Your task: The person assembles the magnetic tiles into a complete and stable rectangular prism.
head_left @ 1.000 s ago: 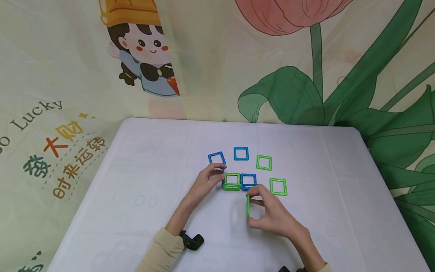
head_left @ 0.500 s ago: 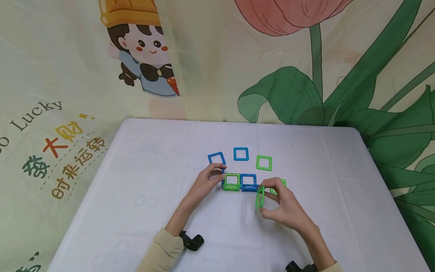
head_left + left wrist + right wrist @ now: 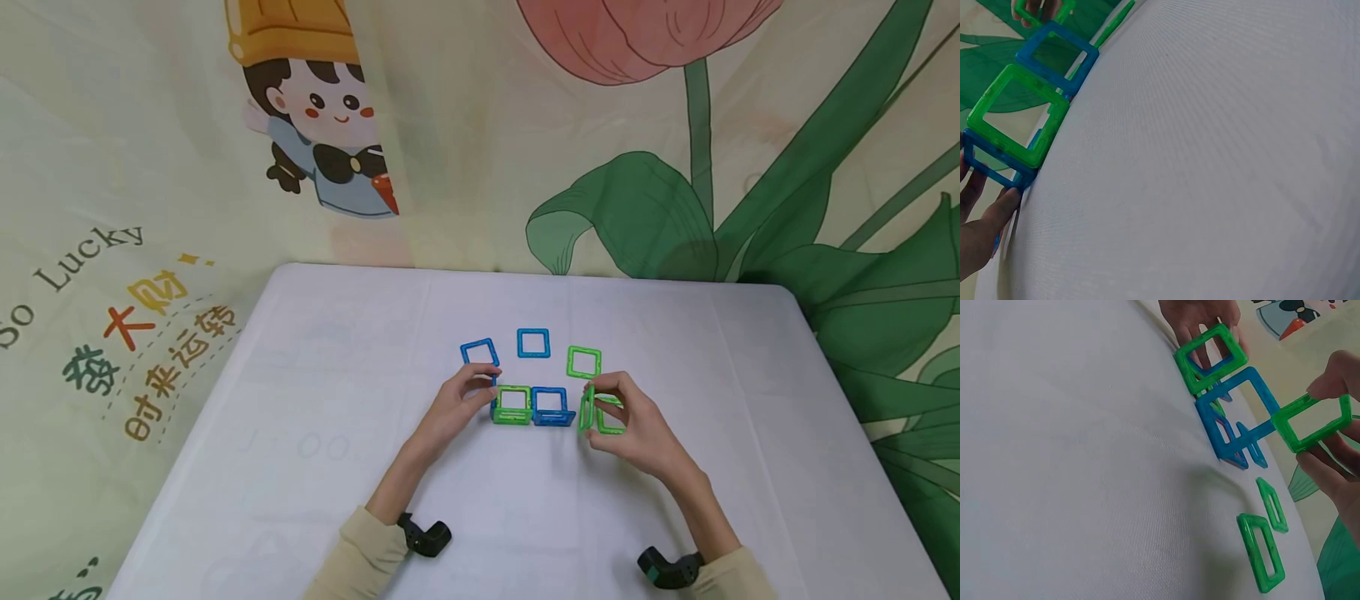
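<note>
Green and blue square magnetic tiles stand joined in a row mid-table: a green tile (image 3: 512, 416) and, to its right, a blue tile (image 3: 553, 419). My left hand (image 3: 463, 404) grips the row's left end, thumb and fingers on a blue end tile (image 3: 992, 172). Off the row's right end, my right hand (image 3: 637, 425) pinches another green tile (image 3: 587, 410) upright between thumb and fingers. In the right wrist view that held tile (image 3: 1284, 432) overlaps the blue tile's corner; whether they touch I cannot tell.
Loose tiles lie flat behind the row: a tilted blue tile (image 3: 480, 342), another blue tile (image 3: 534, 356) and a green tile (image 3: 583, 374). A second loose green tile (image 3: 612, 431) is partly hidden by the right hand. White cloth covers the table (image 3: 337, 350); a printed curtain (image 3: 457, 167) hangs behind.
My right hand has moved right and farther from me with the green tile, from in front of the row to past its right end. The left hand keeps its place.
</note>
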A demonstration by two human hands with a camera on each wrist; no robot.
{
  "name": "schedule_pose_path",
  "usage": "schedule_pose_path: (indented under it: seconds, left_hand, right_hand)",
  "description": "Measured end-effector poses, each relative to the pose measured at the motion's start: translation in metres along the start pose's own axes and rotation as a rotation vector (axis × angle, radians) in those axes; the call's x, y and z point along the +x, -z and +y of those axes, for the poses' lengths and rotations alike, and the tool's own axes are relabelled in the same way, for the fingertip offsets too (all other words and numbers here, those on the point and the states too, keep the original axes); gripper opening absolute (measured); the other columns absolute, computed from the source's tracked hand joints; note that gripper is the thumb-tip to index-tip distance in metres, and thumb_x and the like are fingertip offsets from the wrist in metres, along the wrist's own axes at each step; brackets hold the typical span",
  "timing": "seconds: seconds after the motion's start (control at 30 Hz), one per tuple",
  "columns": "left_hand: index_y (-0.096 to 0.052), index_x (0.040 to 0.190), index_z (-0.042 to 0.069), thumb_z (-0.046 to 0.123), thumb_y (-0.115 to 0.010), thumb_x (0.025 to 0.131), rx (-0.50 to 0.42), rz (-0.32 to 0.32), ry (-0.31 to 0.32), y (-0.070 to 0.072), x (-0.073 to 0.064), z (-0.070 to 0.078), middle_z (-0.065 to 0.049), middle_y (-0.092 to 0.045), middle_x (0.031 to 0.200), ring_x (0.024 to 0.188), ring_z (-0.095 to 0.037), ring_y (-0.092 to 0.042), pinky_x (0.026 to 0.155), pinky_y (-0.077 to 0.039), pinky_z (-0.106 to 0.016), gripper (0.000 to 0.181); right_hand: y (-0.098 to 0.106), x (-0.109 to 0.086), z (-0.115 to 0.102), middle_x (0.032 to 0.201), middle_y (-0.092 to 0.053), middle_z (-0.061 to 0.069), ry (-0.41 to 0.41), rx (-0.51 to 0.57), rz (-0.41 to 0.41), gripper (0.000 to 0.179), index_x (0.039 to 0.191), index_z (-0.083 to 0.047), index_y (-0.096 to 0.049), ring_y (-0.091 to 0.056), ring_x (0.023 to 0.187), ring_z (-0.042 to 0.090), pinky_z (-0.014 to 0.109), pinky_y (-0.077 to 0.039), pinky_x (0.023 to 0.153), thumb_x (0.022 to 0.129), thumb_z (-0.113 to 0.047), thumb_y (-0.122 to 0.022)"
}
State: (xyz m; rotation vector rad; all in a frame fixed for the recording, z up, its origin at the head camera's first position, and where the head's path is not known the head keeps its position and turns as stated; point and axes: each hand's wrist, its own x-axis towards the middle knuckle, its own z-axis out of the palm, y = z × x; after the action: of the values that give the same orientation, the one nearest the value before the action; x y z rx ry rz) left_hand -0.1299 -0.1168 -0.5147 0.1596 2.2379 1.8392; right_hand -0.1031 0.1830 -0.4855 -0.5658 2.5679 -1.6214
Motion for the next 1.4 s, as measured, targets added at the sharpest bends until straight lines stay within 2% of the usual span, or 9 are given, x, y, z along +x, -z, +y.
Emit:
schedule_pose_path:
  seconds: [0.43, 0.7, 0.97, 1.4]
  left_hand:
    - [-0.059, 0.138, 0.018, 0.02, -0.062, 0.102, 0.006, 0.0, -0.016, 0.0, -0.001, 0.0, -0.004, -0.056, 0.146, 0.136, -0.027, -0.052, 0.111, -0.047, -0.049, 0.036]
    - [-0.06, 0.137, 0.018, 0.019, -0.062, 0.102, 0.003, 0.004, -0.017, 0.0, 0.0, 0.0, -0.005, -0.056, 0.145, 0.135, -0.027, -0.052, 0.111, -0.047, -0.049, 0.035]
    - [-0.06, 0.137, 0.018, 0.019, -0.062, 0.102, -0.008, 0.0, -0.009, 0.001, -0.001, 0.001, -0.005, -0.056, 0.146, 0.135, -0.026, -0.052, 0.111, -0.047, -0.048, 0.035]
    - [-0.06, 0.137, 0.018, 0.018, -0.062, 0.102, 0.004, 0.007, -0.008, 0.001, -0.002, 0.001, -0.004, -0.057, 0.145, 0.135, -0.027, -0.052, 0.111, -0.047, -0.05, 0.035]
  right_hand:
    - [-0.003, 0.015, 0.022, 0.136, -0.055, 0.02, -0.079, 0.044, -0.07, 0.067, 0.133, 0.0, -0.049, -0.054, 0.13, 0.04, 0.039, -0.05, 0.106, 0.074, 0.012, -0.078]
    - [-0.007, 0.023, 0.03, 0.138, -0.054, 0.02, -0.124, 0.079, -0.095, 0.068, 0.134, -0.001, -0.049, -0.054, 0.132, 0.04, 0.037, -0.05, 0.107, 0.074, 0.013, -0.078]
    - [-0.009, 0.028, 0.031, 0.139, -0.052, 0.02, -0.162, 0.097, -0.125, 0.067, 0.134, -0.003, -0.048, -0.052, 0.137, 0.041, 0.032, -0.05, 0.106, 0.076, 0.01, -0.079]
    - [-0.01, 0.033, 0.036, 0.143, -0.05, 0.018, -0.182, 0.127, -0.144, 0.067, 0.137, -0.005, -0.048, -0.048, 0.141, 0.042, 0.031, -0.051, 0.105, 0.078, 0.009, -0.078]
